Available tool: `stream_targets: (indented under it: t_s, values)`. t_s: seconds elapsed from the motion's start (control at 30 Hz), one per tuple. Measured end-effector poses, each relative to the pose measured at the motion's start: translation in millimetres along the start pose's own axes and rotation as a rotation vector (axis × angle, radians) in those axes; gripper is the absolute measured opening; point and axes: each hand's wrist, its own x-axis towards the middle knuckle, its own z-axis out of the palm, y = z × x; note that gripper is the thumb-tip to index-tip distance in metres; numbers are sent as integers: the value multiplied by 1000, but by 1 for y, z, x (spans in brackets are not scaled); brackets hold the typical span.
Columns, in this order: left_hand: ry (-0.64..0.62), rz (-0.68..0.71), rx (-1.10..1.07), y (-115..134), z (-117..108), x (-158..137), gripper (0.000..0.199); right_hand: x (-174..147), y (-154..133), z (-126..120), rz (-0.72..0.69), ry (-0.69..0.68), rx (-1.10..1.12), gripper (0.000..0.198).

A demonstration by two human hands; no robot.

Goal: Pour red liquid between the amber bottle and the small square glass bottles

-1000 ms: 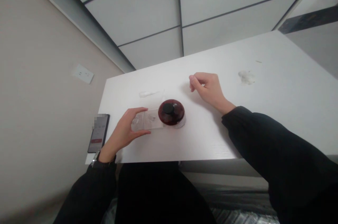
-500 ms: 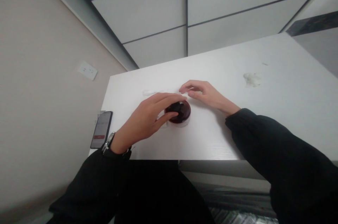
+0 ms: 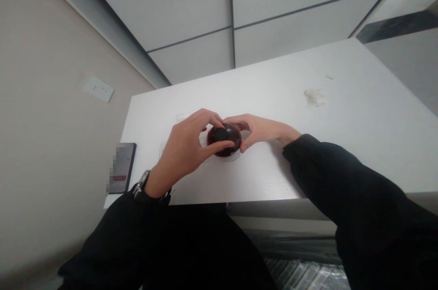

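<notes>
A round dark-red container (image 3: 233, 137) stands on the white table, with a black knob (image 3: 220, 133) on top and a clear lower rim. My left hand (image 3: 191, 142) curves over it from the left, thumb across the near side and fingertips at the far side, around the knob. From the right, my right hand (image 3: 260, 130) is cupped round the container's side, its thumb in front and its fingers behind. The right fingertips are partly hidden behind the container. Some pale, see-through item, too faint to name, lies partly behind my left hand.
A phone (image 3: 122, 169) lies at the left edge of the white table (image 3: 273, 180). Towards the back right is a greyish smudge (image 3: 314, 97) on the tabletop. The wall with a socket (image 3: 99, 88) is on the left, and pale cabinet panels (image 3: 191, 12) stand behind.
My right hand has moved left from beside the container to its right side and now cups it. My left fingers have bent more around the knob. The camera view has shifted slightly.
</notes>
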Motion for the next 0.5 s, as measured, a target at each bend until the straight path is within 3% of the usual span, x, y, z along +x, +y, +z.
stream_targets:
  t_s: [0.07, 0.13, 0.23, 0.37, 0.5]
  values:
    - [9, 26, -24, 3, 1, -3, 34, 1, 1, 1, -3, 13, 10, 78]
    - [-64, 79, -89, 8, -2, -9, 43, 1, 1, 1, -14, 15, 25, 74]
    - [-161, 78, -113, 16, -13, -19, 40, 2, 0, 0, -13, 1, 21, 70]
    - [-81, 23, -16, 17, -21, -18, 37, 3, 0, -1, 3, 9, 18, 76]
    - [-97, 105, 89, 16, -16, -2, 30, 3, -1, -1, 6, 24, 0, 72]
